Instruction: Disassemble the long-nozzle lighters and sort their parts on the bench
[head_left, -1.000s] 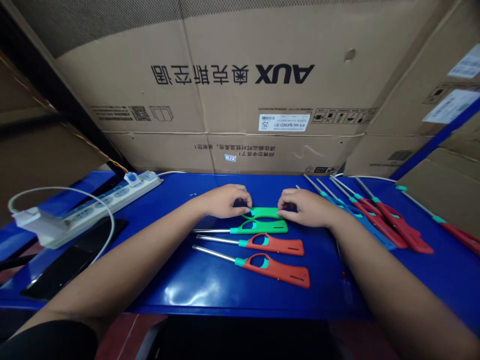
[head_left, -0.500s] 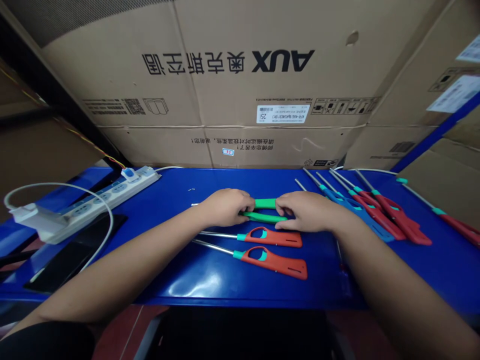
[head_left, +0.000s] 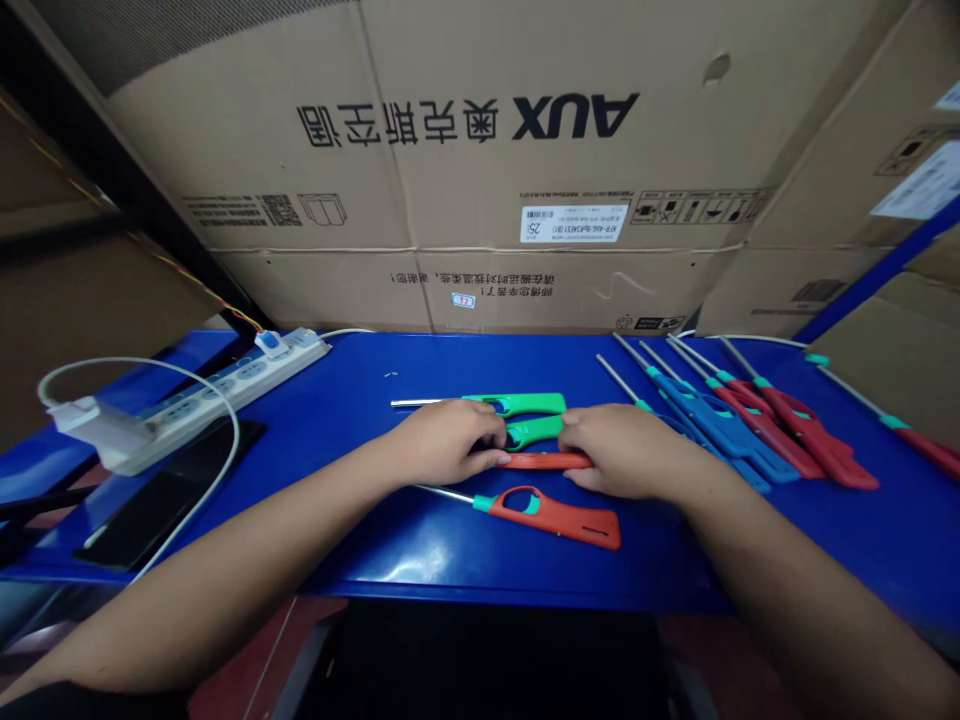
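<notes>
Several long-nosed lighters lie in a row on the blue table (head_left: 420, 550). My left hand (head_left: 448, 440) and my right hand (head_left: 616, 448) both pinch a red lighter (head_left: 546, 461) between them, fingers closed on its ends. Just beyond it lie two green lighters, the far one (head_left: 517, 403) fully visible and the nearer one (head_left: 534, 431) partly hidden by my hands. Another red lighter (head_left: 555, 515) rests in front of my hands, its metal nose pointing left.
A pile of blue and red lighters (head_left: 739, 425) lies at the right, with one more red lighter (head_left: 911, 440) at the far right. A white power strip (head_left: 217, 385) with a cable and a black phone (head_left: 161, 490) sit at the left. Big cardboard boxes (head_left: 480, 170) wall the back.
My hands moved from the far green lighter to the second green one and now to the red lighter, one row nearer each time. Both green lighters lie released.
</notes>
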